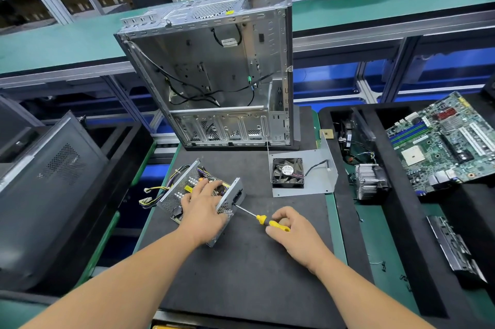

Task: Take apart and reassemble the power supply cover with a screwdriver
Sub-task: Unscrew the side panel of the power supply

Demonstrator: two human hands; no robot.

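1. The left hand (pixel 202 206) lies on top of the open power supply (pixel 198 194), fingers spread and only slightly bent, pressing it down on the black mat (pixel 241 261).
2. The right hand (pixel 292 232) has its fingers curled round the yellow handle of the screwdriver (pixel 261 218).
3. The screwdriver's tip touches the power supply's metal end panel (pixel 235 196).
4. A fan (pixel 288 172) lies on a metal plate (pixel 318 167) nearby.

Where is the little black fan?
In the head view, the fan lies on a grey metal plate right of centre, just in front of the empty computer case and right of the power supply.
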